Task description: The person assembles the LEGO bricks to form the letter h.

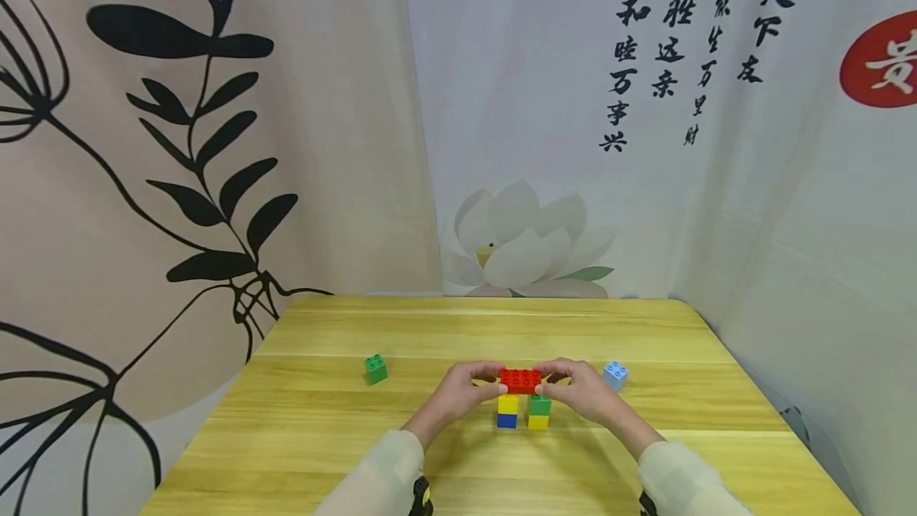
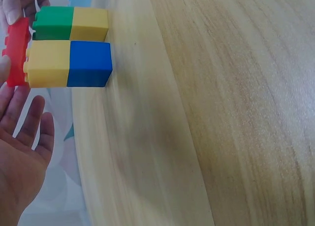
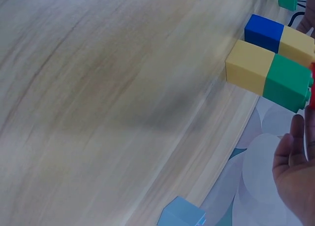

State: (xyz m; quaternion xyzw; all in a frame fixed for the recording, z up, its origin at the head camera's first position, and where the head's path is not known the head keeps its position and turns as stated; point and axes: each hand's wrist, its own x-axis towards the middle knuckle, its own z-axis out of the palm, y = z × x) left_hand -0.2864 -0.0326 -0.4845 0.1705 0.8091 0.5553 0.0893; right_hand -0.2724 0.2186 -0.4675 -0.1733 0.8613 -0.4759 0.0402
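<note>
Pale cloth (image 1: 351, 142) hangs all round here, a black plant print (image 1: 215, 265) away to the left of the red brick, a white lotus print (image 1: 526, 241) behind it and columns of dark characters (image 1: 623, 46) high beyond it to the right. Wooden table (image 1: 301, 452) below, and on the near side of that red brick (image 1: 520, 381) two cream sleeves (image 1: 380, 472) reach in. And it's the red brick everyone's watching, up off the tabletop, lying level across the tops of two little stacks! Left hand (image 1: 464, 388) has its left end, thumb and fingertips clamped on it; right hand (image 1: 582, 388) pinches the right end just the same way. Left wrist view shows the left hand's lower fingers apart, clear of the bricks. Under the red brick's left half stands an upper yellow brick (image 1: 508, 404) on a blue brick (image 1: 507, 420); under its right half, a green brick (image 1: 540, 406) on a lower yellow brick (image 1: 538, 423). Studs show beneath the red brick, so it isn't fully down; whether it touches them, I cannot tell. Well left of it sits a loose green brick (image 1: 376, 369), and off to its right, past the right hand, a light blue brick (image 1: 615, 375).
</note>
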